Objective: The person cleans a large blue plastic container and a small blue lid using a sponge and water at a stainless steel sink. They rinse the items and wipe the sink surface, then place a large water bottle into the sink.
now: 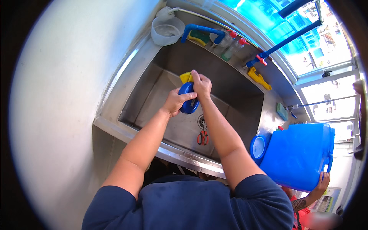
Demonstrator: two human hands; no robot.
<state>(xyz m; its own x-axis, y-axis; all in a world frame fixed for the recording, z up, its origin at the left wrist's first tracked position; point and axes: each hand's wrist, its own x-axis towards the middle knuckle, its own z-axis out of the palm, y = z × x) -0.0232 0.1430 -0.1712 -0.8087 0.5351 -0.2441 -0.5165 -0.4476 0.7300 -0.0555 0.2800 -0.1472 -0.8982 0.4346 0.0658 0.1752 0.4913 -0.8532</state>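
Above a stainless steel sink basin [181, 129], my left hand [175, 100] grips a smooth, rounded blue object [188, 107], its thumb lying across it. My right hand [202, 86] holds a yellow sponge [186, 77] against the far end of the same object. What the blue object is, I cannot tell; the fingers cover part of it. Scissors with red and black handles [203, 138] lie on the basin floor, their blades by the drain [201, 120] and partly hidden near my right forearm.
Behind the basin stand a translucent plastic bowl [167, 31], a blue pipe faucet [205, 28], a sponge [199, 37] and pump bottles [232, 49]. A yellow tool [258, 79] lies right of them. At right, another person's hand [323, 182] touches a large blue jerrycan [296, 155].
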